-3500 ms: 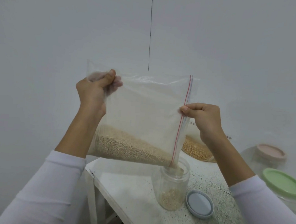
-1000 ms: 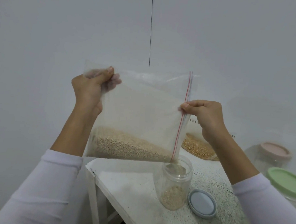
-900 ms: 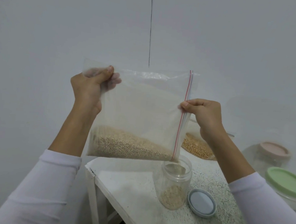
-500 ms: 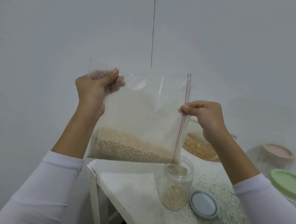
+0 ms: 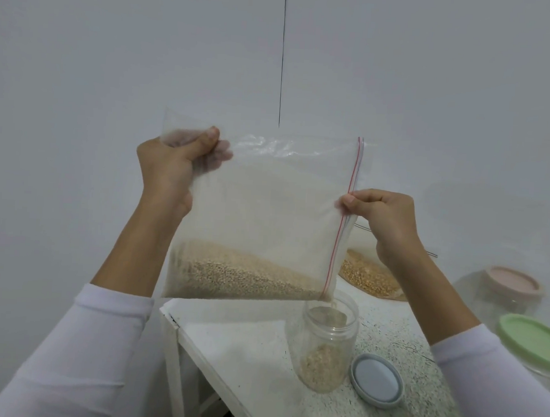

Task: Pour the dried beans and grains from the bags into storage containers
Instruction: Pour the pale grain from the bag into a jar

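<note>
Both hands [image 5: 173,170] [image 5: 386,215] pinch the bag [image 5: 260,220]; keep its low corner over the jar [image 5: 326,340] and raise the left side slowly.

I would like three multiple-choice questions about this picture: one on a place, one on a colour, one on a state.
1. Where does the loose grey lid lie?
A. on the table beside the open jar
B. on the open jar
C. in the left hand

2. What colour is the zip strip of the held bag?
A. green
B. red
C. black

3. In what state is the clear jar under the bag's corner?
A. full to the rim
B. closed with a lid
C. open, partly filled with grain

Answers: 1 A, it lies flat on the table next to the jar. 2 B, a red line runs along the bag's mouth. 3 C, no lid on it, grain only in the lower part.
</note>
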Tool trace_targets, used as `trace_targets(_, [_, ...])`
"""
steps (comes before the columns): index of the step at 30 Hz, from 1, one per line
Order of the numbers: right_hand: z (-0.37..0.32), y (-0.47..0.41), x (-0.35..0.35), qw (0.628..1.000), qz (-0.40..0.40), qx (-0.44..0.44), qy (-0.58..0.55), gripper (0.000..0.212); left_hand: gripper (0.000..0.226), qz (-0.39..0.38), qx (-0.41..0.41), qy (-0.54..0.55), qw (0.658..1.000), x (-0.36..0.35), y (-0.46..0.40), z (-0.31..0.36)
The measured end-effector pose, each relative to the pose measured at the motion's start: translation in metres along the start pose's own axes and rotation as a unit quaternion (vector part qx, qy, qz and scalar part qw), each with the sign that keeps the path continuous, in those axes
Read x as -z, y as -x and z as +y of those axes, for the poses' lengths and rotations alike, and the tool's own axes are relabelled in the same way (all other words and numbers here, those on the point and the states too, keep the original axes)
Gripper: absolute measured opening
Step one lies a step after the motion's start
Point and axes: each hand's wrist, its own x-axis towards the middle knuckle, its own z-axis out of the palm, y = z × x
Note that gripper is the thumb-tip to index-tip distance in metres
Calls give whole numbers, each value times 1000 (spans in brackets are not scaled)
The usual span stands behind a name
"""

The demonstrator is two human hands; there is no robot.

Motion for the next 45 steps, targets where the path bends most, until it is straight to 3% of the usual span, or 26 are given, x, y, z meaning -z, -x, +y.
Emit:
trace_targets(5, [-1, 3, 0, 1000, -17, -6, -3, 4, 37, 1, 14, 16, 1000, 4, -3, -1])
trace_targets(17, [1, 1, -1, 1000, 4, 0, 8, 10, 33, -9, 3, 2, 1000, 0, 0, 1])
trace_targets(22, [0, 2, 0, 1000, -12, -6, 0, 7, 11, 14, 0, -12, 1000, 1, 1, 2])
trace_targets(26, [3, -1, 0, 1000, 21, -4, -2, 7, 10, -2, -4, -20, 1000, -3, 3, 2])
trace_targets(30, [2, 1, 1, 1000, -6, 0, -7, 5, 24, 10, -4, -13, 1000, -2, 2, 4])
trace_targets(34, [3, -1, 0, 1000, 20, -1, -16, 5, 9, -9, -9, -19, 1000, -5, 4, 7])
trace_targets(45, [2, 3, 0, 1000, -1, -1, -10, 13, 8, 7, -3, -20, 1000, -2, 4, 3])
